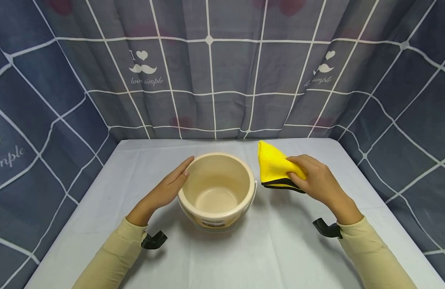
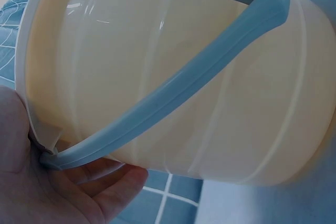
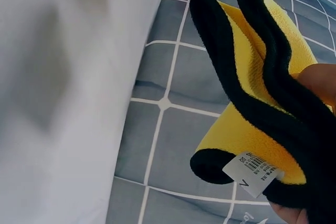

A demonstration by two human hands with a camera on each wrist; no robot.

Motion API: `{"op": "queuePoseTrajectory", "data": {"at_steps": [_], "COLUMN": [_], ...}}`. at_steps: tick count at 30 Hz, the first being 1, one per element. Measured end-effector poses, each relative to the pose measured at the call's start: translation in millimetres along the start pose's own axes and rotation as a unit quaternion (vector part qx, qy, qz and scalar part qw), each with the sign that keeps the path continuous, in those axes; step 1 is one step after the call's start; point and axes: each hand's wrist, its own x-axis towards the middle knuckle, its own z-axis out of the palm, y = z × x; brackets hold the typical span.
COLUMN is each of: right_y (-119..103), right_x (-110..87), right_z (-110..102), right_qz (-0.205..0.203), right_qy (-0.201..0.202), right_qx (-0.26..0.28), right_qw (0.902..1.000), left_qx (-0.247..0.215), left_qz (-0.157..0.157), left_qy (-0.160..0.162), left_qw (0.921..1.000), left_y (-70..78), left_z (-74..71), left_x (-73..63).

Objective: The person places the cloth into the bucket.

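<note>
A cream plastic bucket (image 1: 217, 196) stands upright on the table, its open top facing up. My left hand (image 1: 168, 186) holds its left rim, thumb over the edge and fingers along the outer wall. Close up in the left wrist view, the bucket's carrying handle (image 2: 173, 95) hangs slanting across the side, near the palm. To the right of the bucket, my right hand (image 1: 314, 176) pinches a folded yellow cloth (image 1: 274, 164) with black edging, held above the table. A white label (image 3: 253, 174) sticks out from the cloth's edge in the right wrist view.
A white-covered table (image 1: 280, 257) lies beneath. Grey checked curtains (image 1: 229, 68) with white lines close it in at the back and on both sides. Black mounts (image 1: 153, 241) sit at both wrists.
</note>
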Motion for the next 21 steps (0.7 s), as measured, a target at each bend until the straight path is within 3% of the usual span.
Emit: {"op": "queuePoseTrajectory", "data": {"at_steps": [21], "right_y": [-11], "right_x": [12.7], "right_z": [-8], "right_qz": [-0.025], "right_qy": [0.013], "right_qx": [0.007], "right_qw": [0.9996], "left_qx": [-0.001], "left_qz": [0.000], "left_qy": [-0.001], "left_qw": [1.0000], "left_y": [1.5], "left_z": [0.3], "left_x": [0.0]}}
